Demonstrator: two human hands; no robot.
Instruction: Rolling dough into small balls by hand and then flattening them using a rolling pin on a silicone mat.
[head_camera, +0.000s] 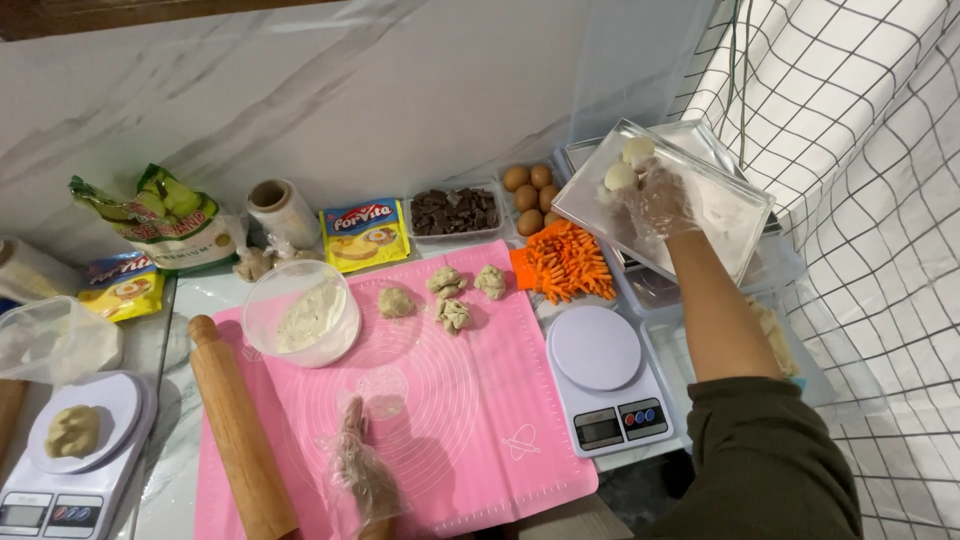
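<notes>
My head camera looks steeply down, close over the pink mat (440, 400), wall at twelve o'clock.

A white marble wall (330, 90) stands beside a black-gridded white curtain (860, 130).

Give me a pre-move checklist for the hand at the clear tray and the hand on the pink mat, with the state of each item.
1. Right hand gloved and on the clear tray: ok.
2. Tray level: not ok, it is tilted.
3. Dough balls on the tray near the fingers: ok; whether they are gripped, cannot tell.
4. Left hand gloved, resting on the pink mat, holding nothing: ok.
5. Dough pieces lie on the mat beside the flour bowl: ok.
6. Rolling pin lies at the mat's left edge, untouched: ok.
</notes>
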